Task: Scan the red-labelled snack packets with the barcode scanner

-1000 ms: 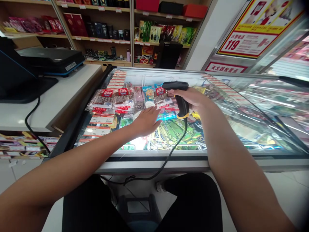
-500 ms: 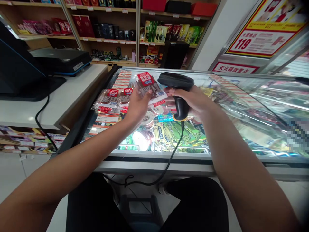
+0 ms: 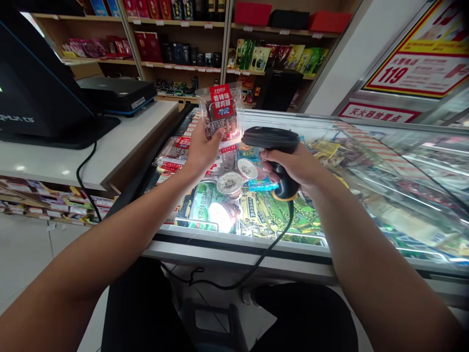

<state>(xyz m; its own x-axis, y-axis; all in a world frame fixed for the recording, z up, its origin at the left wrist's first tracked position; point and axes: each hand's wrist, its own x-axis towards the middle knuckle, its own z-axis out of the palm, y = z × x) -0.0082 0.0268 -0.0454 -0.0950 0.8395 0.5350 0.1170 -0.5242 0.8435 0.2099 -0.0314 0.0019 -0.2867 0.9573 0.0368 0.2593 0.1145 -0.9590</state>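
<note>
My left hand [image 3: 205, 149] is closed on a clear snack packet [image 3: 222, 110] with a red label, held upright above the freezer's glass top. A reddish glow falls on the packet's lower right part, near its barcode. In my right hand [image 3: 293, 166] is a black barcode scanner [image 3: 271, 138], its head turned toward the packet and a short gap away. The scanner's cable [image 3: 271, 247] hangs over the front edge. More red-labelled packets [image 3: 174, 151] lie on the glass to the left of my left hand, partly covered by it.
Under the glass of the chest freezer [image 3: 256, 256] are round-lidded cups [image 3: 230, 184] and green bags [image 3: 271, 210]. On the left counter [image 3: 154, 129] stand a dark screen [image 3: 32, 83] and a flat black device [image 3: 117, 93]. Stocked shelves [image 3: 179, 22] line the back.
My left hand has tipped the packet up so its front faces me, and raised it. The scanner has shifted slightly right and down, and a reddish light now shows on the packet.
</note>
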